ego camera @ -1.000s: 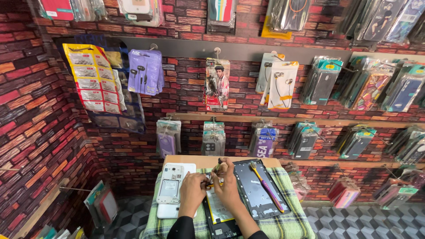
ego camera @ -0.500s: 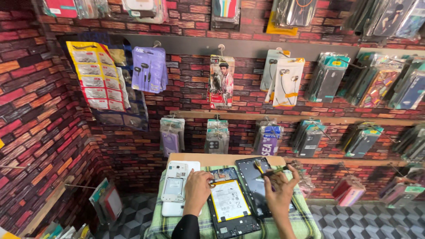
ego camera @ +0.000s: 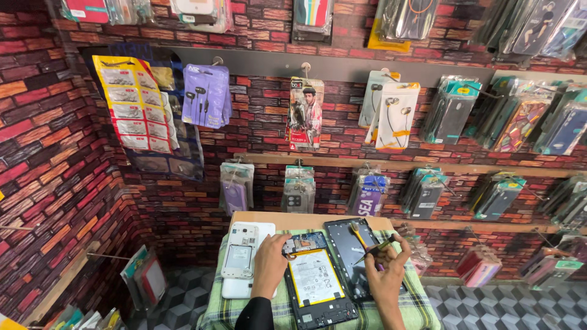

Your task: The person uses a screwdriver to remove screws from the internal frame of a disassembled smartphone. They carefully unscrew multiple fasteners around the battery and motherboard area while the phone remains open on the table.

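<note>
Head view looks down on a small desk (ego camera: pixel 306 219) covered with a green checked cloth (ego camera: pixel 416 305), set against a wall of red brick pattern hung with packets of phone cases and earphones. An opened tablet (ego camera: pixel 318 287) lies face down at the middle of the cloth, its back removed so that the large white battery (ego camera: pixel 315 276) and the circuit board (ego camera: pixel 304 242) at its top end are exposed.

Left hand (ego camera: pixel 269 264) rests at the tablet's left edge, fingers curled down and pressed against the frame beside the circuit board, seemingly to keep the body from sliding while it is worked on. Right hand (ego camera: pixel 386 276) is to the right of the tablet, fingers pinched around a thin pair of tweezers (ego camera: pixel 374 249) whose tips point up and left toward the tablet's top end; the grip looks like a pen hold, which suits fine picking at small parts.

Just right of the tablet, partly under the right hand, lies a dark glass screen panel (ego camera: pixel 350 247) with a yellow-handled tool (ego camera: pixel 358 235) resting across it, kept close for reach. Left of the tablet sit two white phones (ego camera: pixel 239 256), one stacked on the other, the upper one with its back cover off, set aside from the work area.
</note>
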